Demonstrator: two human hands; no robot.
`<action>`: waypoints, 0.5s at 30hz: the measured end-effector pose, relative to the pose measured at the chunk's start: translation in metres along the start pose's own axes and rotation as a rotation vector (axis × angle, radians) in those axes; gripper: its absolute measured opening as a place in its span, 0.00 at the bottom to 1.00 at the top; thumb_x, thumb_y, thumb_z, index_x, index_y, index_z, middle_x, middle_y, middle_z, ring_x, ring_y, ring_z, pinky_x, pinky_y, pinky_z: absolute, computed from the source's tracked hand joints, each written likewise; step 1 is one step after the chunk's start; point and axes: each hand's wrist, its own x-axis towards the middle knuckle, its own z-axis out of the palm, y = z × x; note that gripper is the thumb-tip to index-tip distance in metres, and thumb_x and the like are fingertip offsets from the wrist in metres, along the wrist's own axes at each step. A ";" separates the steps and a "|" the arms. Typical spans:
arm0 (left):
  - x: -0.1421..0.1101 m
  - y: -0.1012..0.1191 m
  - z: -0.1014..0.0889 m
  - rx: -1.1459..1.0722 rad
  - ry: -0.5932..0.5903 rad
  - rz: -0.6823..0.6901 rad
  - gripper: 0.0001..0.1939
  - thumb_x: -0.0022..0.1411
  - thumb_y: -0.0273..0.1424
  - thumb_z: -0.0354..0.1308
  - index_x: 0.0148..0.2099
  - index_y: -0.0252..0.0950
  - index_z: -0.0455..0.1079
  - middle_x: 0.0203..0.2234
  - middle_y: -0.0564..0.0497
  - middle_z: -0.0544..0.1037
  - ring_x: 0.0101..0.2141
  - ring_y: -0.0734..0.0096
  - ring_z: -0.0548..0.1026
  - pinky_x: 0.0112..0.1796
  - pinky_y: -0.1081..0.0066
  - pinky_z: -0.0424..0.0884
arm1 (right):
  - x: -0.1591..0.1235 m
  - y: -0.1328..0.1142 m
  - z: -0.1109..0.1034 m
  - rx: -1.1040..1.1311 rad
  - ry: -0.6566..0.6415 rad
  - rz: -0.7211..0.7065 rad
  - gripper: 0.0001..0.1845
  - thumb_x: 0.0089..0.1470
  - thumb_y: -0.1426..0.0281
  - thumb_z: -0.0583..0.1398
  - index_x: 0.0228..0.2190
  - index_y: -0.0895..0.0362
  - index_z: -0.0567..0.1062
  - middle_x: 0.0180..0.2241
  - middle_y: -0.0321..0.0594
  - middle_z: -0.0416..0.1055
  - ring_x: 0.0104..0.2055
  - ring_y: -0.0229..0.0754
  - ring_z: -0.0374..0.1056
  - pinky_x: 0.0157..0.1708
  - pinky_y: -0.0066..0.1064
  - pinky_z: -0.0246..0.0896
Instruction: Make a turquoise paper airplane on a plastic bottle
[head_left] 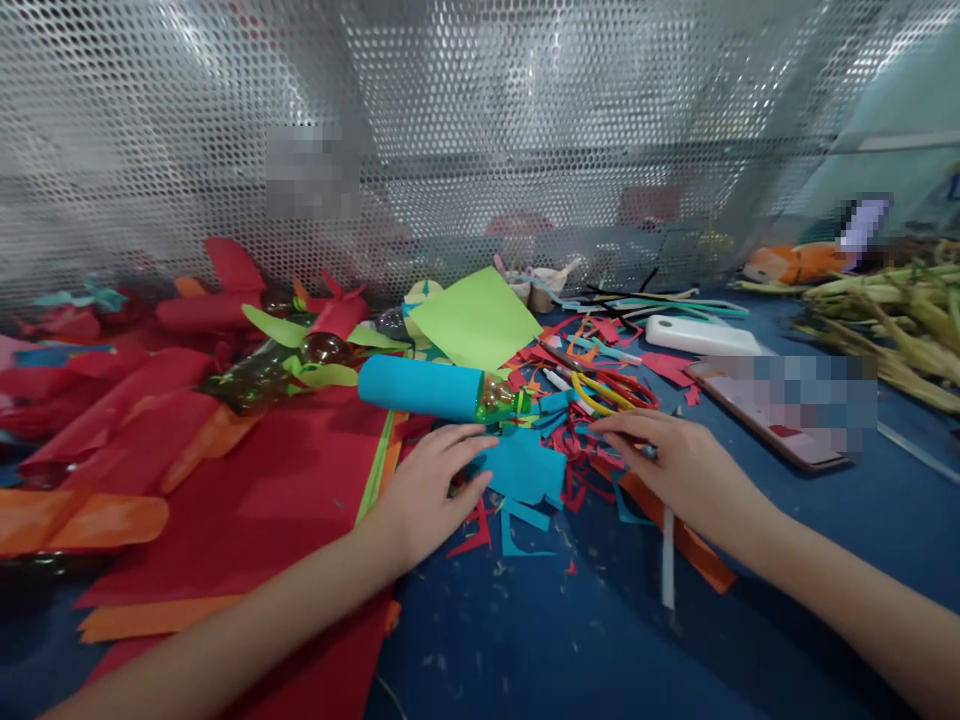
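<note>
Lying left of the blue-wrapped bottle (421, 387), which rests sideways on the surface (495, 640), are red-wrapped bottles (142, 400) and a red sheet (300, 500). Just on the bottle's near side, the left hand (435, 485) is half open, thumb parted from fingers, grasping nothing visible, beside a blue paper piece (527, 465). Right of the bottle, the right hand (667, 465) curls loosely near a yellow loop (581, 392), any hold unclear, with a phone (750, 410) farther right.

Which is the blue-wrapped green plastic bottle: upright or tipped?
Tipped: the blue-wrapped green plastic bottle lies on its side, neck pointing right.
</note>
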 end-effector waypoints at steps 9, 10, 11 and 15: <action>-0.001 -0.001 0.007 0.078 -0.001 -0.036 0.20 0.62 0.33 0.52 0.57 0.39 0.65 0.51 0.43 0.70 0.54 0.54 0.65 0.53 0.53 0.63 | 0.003 0.000 0.013 0.045 -0.082 -0.005 0.18 0.57 0.77 0.50 0.43 0.57 0.76 0.44 0.44 0.77 0.45 0.47 0.74 0.46 0.41 0.69; -0.001 -0.001 0.007 0.070 0.009 -0.049 0.20 0.62 0.33 0.52 0.57 0.39 0.65 0.50 0.43 0.70 0.54 0.54 0.65 0.53 0.53 0.63 | 0.003 -0.001 0.012 0.044 -0.078 0.005 0.17 0.57 0.77 0.50 0.43 0.57 0.75 0.44 0.44 0.77 0.45 0.48 0.74 0.45 0.41 0.69; -0.001 -0.002 0.007 0.059 0.017 -0.063 0.21 0.62 0.33 0.53 0.57 0.39 0.65 0.50 0.43 0.69 0.54 0.54 0.65 0.53 0.53 0.63 | 0.002 -0.001 0.012 0.047 -0.075 0.015 0.17 0.57 0.78 0.51 0.43 0.57 0.74 0.45 0.44 0.76 0.45 0.47 0.73 0.45 0.40 0.68; 0.001 -0.004 0.003 -0.050 0.045 -0.111 0.19 0.60 0.33 0.54 0.54 0.42 0.65 0.47 0.46 0.68 0.50 0.57 0.68 0.49 0.58 0.67 | 0.000 -0.003 0.011 0.069 -0.071 0.044 0.14 0.56 0.79 0.53 0.40 0.58 0.74 0.43 0.43 0.77 0.45 0.46 0.73 0.46 0.38 0.67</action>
